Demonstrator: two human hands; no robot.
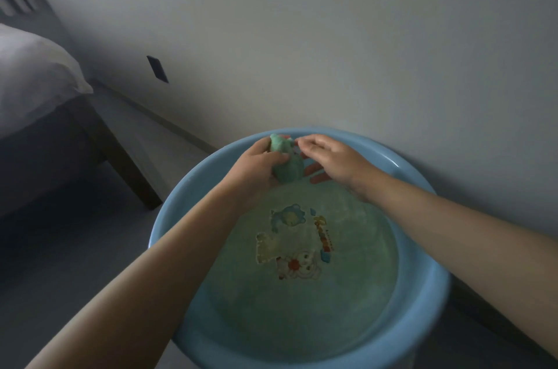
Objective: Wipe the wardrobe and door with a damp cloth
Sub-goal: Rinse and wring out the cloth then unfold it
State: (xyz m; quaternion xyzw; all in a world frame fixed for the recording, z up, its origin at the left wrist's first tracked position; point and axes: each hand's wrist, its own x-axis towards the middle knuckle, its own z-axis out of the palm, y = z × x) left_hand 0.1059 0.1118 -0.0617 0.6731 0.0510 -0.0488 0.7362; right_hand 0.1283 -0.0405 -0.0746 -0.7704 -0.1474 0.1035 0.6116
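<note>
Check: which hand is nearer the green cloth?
Left. The left hand grips the green cloth over the blue basin; the right hand sits just right of it, fingers relaxed.

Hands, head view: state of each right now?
Left hand: closed around the bunched green cloth, held over the blue basin.
Right hand: open, fingers relaxed beside the cloth, gripping nothing.

Left hand [262,160] clenched, right hand [329,161] loose

Basin hemmed in at its far rim

The wall [332,36] touches the blue basin's [422,302] far rim, the bed [39,102] stands off left; bare floor [75,247] lies between.
</note>
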